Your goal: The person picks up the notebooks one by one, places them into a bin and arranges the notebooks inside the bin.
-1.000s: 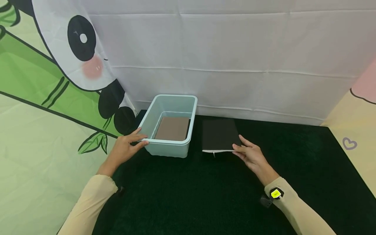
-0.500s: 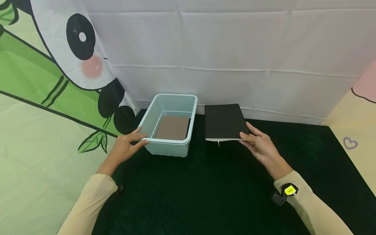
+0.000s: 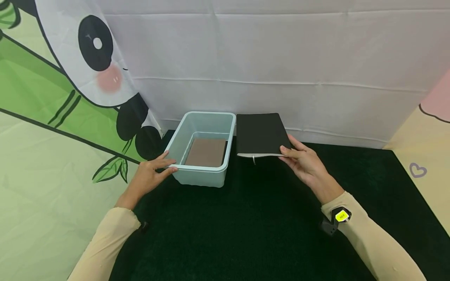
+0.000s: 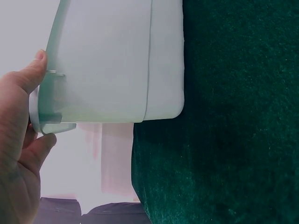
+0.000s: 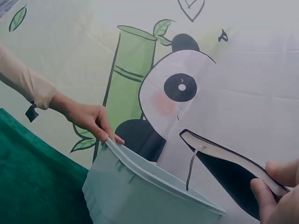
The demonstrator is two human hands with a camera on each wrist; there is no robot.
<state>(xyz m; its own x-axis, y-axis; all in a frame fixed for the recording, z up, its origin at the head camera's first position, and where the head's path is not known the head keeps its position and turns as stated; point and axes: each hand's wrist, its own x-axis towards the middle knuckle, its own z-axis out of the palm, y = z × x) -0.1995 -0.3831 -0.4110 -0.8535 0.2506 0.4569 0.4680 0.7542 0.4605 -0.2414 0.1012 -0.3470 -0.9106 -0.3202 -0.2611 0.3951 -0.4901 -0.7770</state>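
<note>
A black-covered notebook point(image 3: 261, 134) with pale page edges and a white ribbon hangs above the table, just right of a light blue plastic bin point(image 3: 200, 179). My right hand point(image 3: 306, 166) pinches its near right corner between thumb and fingers. My left hand point(image 3: 151, 177) holds the bin's near left corner; in the left wrist view, thumb and fingers of this hand point(image 4: 18, 135) grip the rim from either side. Inside the bin lies a flat brown rectangular item point(image 3: 205, 153) with a dark right edge. The right wrist view catches the notebook point(image 5: 224, 175) tilted, pages facing the camera.
A dark green cloth point(image 3: 228, 230) covers the table. White fabric point(image 3: 281, 50) hangs close behind the bin, and a panda-and-bamboo print point(image 3: 105, 82) borders the left side. A pale yellow print point(image 3: 422, 156) stands along the right edge.
My right hand has raised the notebook off the tabletop, swung it a little right, then carried it left and farther up toward the bin's rim. The left hand and bin stay put.
</note>
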